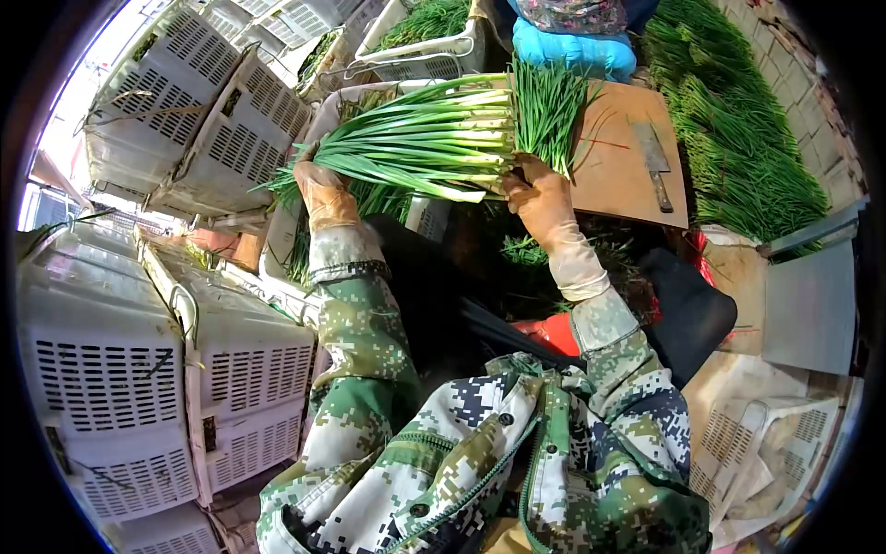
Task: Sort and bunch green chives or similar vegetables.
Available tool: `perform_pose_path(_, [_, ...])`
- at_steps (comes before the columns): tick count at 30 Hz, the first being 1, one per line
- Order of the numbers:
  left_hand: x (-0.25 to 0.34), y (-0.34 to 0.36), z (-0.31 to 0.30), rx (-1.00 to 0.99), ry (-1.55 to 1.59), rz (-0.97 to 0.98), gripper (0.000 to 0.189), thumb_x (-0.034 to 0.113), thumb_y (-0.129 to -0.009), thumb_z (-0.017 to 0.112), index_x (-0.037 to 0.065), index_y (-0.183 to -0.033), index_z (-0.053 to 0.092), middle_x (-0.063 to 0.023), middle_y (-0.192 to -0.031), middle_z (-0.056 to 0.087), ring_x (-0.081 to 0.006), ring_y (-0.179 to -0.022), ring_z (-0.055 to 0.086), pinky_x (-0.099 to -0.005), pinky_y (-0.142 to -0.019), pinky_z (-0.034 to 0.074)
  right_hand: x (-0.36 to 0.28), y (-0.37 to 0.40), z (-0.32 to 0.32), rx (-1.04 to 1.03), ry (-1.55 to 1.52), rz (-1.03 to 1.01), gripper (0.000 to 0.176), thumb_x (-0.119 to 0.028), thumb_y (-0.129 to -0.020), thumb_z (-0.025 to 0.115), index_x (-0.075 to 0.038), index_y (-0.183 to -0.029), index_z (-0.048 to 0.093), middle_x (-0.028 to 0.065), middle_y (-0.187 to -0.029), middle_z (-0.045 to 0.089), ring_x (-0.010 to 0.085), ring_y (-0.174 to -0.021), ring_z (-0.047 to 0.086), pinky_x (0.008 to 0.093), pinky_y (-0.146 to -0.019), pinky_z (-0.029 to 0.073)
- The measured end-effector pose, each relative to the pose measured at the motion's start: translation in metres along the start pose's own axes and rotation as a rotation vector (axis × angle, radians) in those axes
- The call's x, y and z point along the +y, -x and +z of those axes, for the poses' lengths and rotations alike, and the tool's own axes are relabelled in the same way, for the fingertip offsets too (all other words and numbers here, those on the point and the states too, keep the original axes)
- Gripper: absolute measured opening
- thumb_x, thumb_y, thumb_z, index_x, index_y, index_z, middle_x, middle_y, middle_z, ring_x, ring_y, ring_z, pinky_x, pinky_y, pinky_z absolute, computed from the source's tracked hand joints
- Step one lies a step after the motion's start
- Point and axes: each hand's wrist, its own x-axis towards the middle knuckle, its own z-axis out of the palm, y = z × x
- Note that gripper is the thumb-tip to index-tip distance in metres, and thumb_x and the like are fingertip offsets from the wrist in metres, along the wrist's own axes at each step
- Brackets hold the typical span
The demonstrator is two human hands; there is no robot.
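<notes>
A bunch of garlic chives (415,138), long flat green leaves with pale stem ends, lies sideways between my gloved hands. My left hand (325,192) is closed around its leafy end at the left. At the pale end, my right hand (541,198) grips the lower corner, its fingertips partly hidden by stems. Just beyond that hand, another clump of green chives (546,106) lies on the left part of a brown cutting board (609,152). A cleaver (652,162) rests on the board's right side, handle toward me. Both gloves are worn and stained.
White slotted crates (111,369) are stacked at the left. Another crate (443,65) with greens stands ahead. Long heaps of chives (729,138) lie at the right. A person (572,42) is partly seen at the top. A grey panel (812,295) stands at the right.
</notes>
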Motion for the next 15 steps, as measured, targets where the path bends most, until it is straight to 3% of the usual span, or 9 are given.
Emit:
perform_pose_path(1, [-0.002,0.0,-0.001,-0.019,0.005,0.056,0.034,0.018,-0.09,0.04,-0.005,-0.105,0.06,-0.0199,-0.103,0.066,-0.0355,-0.088,0.064,-0.0471,-0.082,0.053,-0.006,-0.002,0.0,0.024,-0.053,-0.019,0.029,-0.007,-0.087,0.063,0.0,-0.114,0.056,0.0064,-0.09,0.062,0.0105,-0.066,0.056,0.0215,-0.053,0.046])
perform_pose_path(4, [-0.001,0.0,-0.004,-0.062,0.037,-0.004,0.035,0.019,-0.09,0.041,-0.006,-0.105,0.06,-0.0202,-0.103,0.066,-0.0364,-0.088,0.064,-0.0477,-0.082,0.053,-0.05,0.007,-0.027,-0.062,-0.308,0.411,0.02,-0.017,-0.091,0.062,0.001,-0.1,0.061,0.0033,-0.071,0.061,0.0084,-0.052,0.051,0.0212,-0.044,0.039])
perform_pose_path(6, [-0.002,0.002,-0.002,-0.017,0.055,0.009,0.035,0.019,-0.09,0.04,-0.006,-0.105,0.061,-0.0208,-0.105,0.066,-0.0366,-0.09,0.064,-0.0475,-0.083,0.053,-0.019,0.017,-0.032,0.001,-0.542,0.532,0.018,-0.015,-0.09,0.063,0.0,-0.1,0.062,0.0027,-0.073,0.062,0.0084,-0.053,0.052,0.0207,-0.046,0.04])
perform_pose_path(7, [-0.002,-0.006,-0.007,-0.017,0.052,-0.007,0.036,0.019,-0.09,0.04,-0.006,-0.106,0.061,-0.0213,-0.105,0.065,-0.0367,-0.091,0.063,-0.0472,-0.084,0.052,-0.034,0.021,-0.042,-0.036,-0.129,0.513,0.016,-0.016,-0.089,0.063,-0.001,-0.096,0.064,0.0039,-0.072,0.062,0.0089,-0.053,0.052,0.0229,-0.046,0.041])
perform_pose_path(10, [-0.008,-0.011,-0.008,-0.105,0.058,0.121,0.037,0.019,-0.091,0.038,-0.006,-0.107,0.06,-0.0215,-0.108,0.065,-0.0363,-0.093,0.063,-0.0471,-0.085,0.052,0.036,0.06,-0.068,-0.145,0.618,-0.086,0.013,-0.018,-0.08,0.064,-0.006,-0.085,0.066,0.0148,-0.083,0.065,0.0332,-0.075,0.062,0.0429,-0.068,0.05])
perform_pose_path(12, [0.0,-0.03,-0.017,-0.167,0.008,0.053,0.036,0.018,-0.092,0.037,-0.005,-0.107,0.06,-0.0218,-0.108,0.064,-0.0362,-0.094,0.063,-0.0477,-0.087,0.051,0.188,0.137,-0.087,-0.415,0.496,-0.548,0.015,-0.019,-0.073,0.068,-0.007,-0.08,0.066,0.014,-0.084,0.065,0.0338,-0.079,0.062,0.0434,-0.069,0.05])
perform_pose_path(13, [0.002,-0.033,-0.016,-0.231,0.092,-0.034,0.037,0.02,-0.093,0.036,-0.005,-0.108,0.059,-0.0215,-0.107,0.065,-0.0367,-0.091,0.063,-0.0514,-0.085,0.052,0.121,0.132,-0.091,-0.804,0.772,0.285,0.02,-0.021,-0.074,0.069,-0.007,-0.087,0.066,0.0144,-0.088,0.065,0.0331,-0.083,0.063,0.0417,-0.073,0.05])
perform_pose_path(14, [0.003,-0.037,-0.015,-0.295,0.176,-0.122,0.038,0.022,-0.094,0.034,-0.004,-0.109,0.058,-0.0212,-0.105,0.066,-0.0372,-0.088,0.064,-0.0552,-0.083,0.052,0.085,0.118,-0.089,-0.74,0.739,0.4,0.026,-0.023,-0.074,0.069,-0.007,-0.094,0.066,0.0147,-0.091,0.066,0.0324,-0.086,0.063,0.0401,-0.076,0.05])
perform_pose_path(15, [0.003,-0.037,-0.015,-0.264,0.146,-0.124,0.038,0.022,-0.094,0.034,-0.004,-0.108,0.058,-0.0215,-0.104,0.066,-0.0373,-0.088,0.064,-0.0548,-0.082,0.052,0.068,0.109,-0.086,-0.555,0.574,0.377,0.032,-0.025,-0.075,0.07,-0.007,-0.101,0.066,0.0151,-0.095,0.066,0.0317,-0.089,0.063,0.0384,-0.079,0.051])
